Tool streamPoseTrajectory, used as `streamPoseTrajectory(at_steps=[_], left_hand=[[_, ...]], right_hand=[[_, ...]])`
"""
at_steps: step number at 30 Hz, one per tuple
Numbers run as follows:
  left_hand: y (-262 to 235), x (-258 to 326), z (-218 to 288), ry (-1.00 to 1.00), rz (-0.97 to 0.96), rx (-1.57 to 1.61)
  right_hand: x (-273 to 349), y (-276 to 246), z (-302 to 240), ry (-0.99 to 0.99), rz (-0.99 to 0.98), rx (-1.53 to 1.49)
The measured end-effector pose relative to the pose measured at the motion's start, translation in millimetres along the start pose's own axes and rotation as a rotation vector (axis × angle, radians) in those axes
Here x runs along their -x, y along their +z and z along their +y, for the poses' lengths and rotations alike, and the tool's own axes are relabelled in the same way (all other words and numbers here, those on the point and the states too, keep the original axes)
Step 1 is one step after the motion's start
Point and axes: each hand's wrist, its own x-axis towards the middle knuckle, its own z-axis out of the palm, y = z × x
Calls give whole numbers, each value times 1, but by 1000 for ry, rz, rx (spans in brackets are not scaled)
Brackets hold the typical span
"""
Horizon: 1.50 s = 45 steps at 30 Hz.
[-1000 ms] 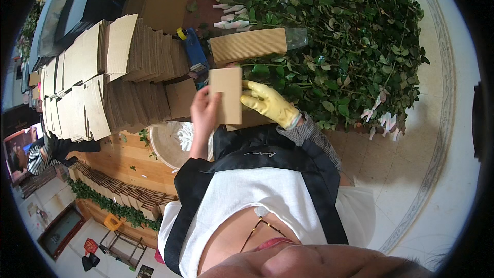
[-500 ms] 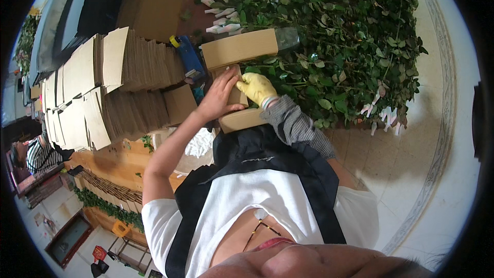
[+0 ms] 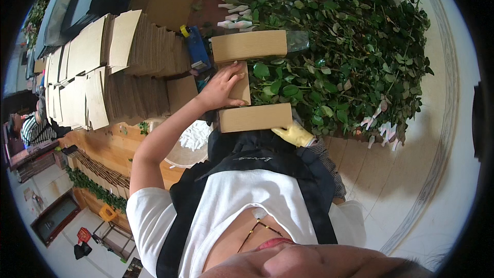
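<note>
A ribbed tan cardboard wrapper (image 3: 254, 118) lies around a bunch of leafy rose stems (image 3: 280, 85), with one side strip near me and another on the far side. My bare left hand (image 3: 224, 86) rests flat with fingers apart on its middle panel, at the left end of the stems. At the near strip's right corner is my right hand (image 3: 296, 134), in a yellow glove. Its fingers close on that corner, partly hidden by the cardboard. Clear plastic film (image 3: 298, 41) sticks out of the far strip's right end.
Tall stacks of flat cardboard (image 3: 149, 46) stand left, beside a blue tape dispenser (image 3: 197, 49). A round tub of small white pieces (image 3: 195, 136) sits below my left forearm. Rose stems with pale wrapped heads (image 3: 236, 7) cover the far and right side. Another person (image 3: 36, 131) is far left.
My right hand has left the middle panel and moved toward me to the near strip's right corner. The left hand stays on the panel. More of both side strips shows.
</note>
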Motion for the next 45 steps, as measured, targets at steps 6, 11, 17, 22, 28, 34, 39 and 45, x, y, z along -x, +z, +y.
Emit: streamPoseTrajectory(at_steps=[6, 11, 17, 22, 28, 34, 39, 45], left_hand=[[10, -1, -14, 31, 17, -15], [-2, -5, 0, 2, 30, -24], [-2, -3, -32, 91, -38, 181], [-34, -9, -7, -64, -182, 302], [-23, -10, 7, -52, -247, -166], [-27, -15, 9, -139, -241, -88], [16, 28, 6, -182, 115, -127], [22, 29, 48, -423, 563, -14]], right_hand=[[-69, -39, -125, -482, 282, 366], [-77, -18, -112, -340, -56, 816], [-117, -31, -105, -385, 175, 667], [-156, -42, -72, -124, 5, 678], [-170, -80, -139, -341, 285, 799], [-197, -115, -134, -176, 27, 1027], [-121, -32, -106, -234, -133, 1325], [-112, -13, -76, -372, -24, 1455]])
